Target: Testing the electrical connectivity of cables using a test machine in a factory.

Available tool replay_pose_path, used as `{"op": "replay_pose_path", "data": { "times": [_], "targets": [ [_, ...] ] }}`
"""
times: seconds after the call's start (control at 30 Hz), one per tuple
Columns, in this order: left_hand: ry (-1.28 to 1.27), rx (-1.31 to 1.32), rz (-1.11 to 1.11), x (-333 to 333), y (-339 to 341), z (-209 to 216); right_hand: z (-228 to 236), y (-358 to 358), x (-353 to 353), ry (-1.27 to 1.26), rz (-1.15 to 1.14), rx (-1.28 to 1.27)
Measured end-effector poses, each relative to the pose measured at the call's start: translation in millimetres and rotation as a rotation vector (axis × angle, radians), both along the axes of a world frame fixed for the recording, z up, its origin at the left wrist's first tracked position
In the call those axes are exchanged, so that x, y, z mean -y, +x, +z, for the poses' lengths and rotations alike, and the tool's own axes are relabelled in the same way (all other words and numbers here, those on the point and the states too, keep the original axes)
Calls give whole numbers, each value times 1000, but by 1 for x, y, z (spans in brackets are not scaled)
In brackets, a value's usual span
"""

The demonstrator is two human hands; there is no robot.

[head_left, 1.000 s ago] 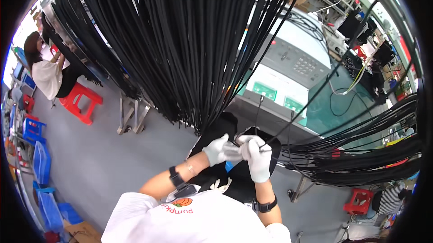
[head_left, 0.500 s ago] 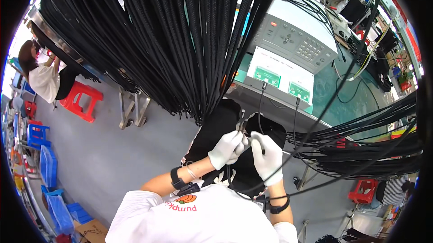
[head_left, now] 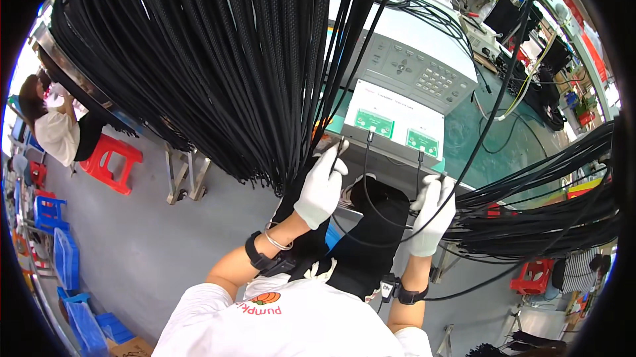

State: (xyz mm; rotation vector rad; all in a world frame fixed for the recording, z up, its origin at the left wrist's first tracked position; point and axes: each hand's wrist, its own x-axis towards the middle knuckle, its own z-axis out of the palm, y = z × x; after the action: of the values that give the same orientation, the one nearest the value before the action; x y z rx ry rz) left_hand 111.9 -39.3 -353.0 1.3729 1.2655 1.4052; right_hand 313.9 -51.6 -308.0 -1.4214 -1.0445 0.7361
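My left hand [head_left: 320, 190], in a white glove, is closed on a black cable end [head_left: 340, 148] that points up near the table's front edge. To its right my white-gloved right hand [head_left: 434, 219] is closed too, with a small dark cable tip [head_left: 443, 176] poking above the fingers. A long black cable [head_left: 482, 133] slants down from the upper right, crosses before my right hand and curves across my lap. Beyond both hands stands a white test box [head_left: 395, 106] with two green boards. A black lead [head_left: 369, 152] is plugged into the left board, another lead [head_left: 420, 166] into the right one.
A thick bundle of black braided cables [head_left: 218, 65] hangs at the upper left. More black cables [head_left: 530, 218] lie at the right. A grey tester [head_left: 417, 69] stands behind the box on the green tabletop [head_left: 477, 125]. A person [head_left: 59, 125] sits on a red stool [head_left: 112, 158].
My hands were together over my lap; now they are apart. The left has moved up toward the box, the right outward to the right, each with a cable end.
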Motion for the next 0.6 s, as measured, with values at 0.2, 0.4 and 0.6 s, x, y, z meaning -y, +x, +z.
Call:
{"op": "replay_pose_path", "data": {
  "times": [0.2, 0.4, 0.6],
  "targets": [
    [41, -86, 41, -34, 2, -2, -20, 23, -34, 88, -42, 493],
    [-193, 261, 0, -48, 10, -2, -18, 22, -42, -88, 119, 309],
    [-334, 223, -122, -48, 13, 11, -20, 15, -45, -71, 127, 146]
  ]
}}
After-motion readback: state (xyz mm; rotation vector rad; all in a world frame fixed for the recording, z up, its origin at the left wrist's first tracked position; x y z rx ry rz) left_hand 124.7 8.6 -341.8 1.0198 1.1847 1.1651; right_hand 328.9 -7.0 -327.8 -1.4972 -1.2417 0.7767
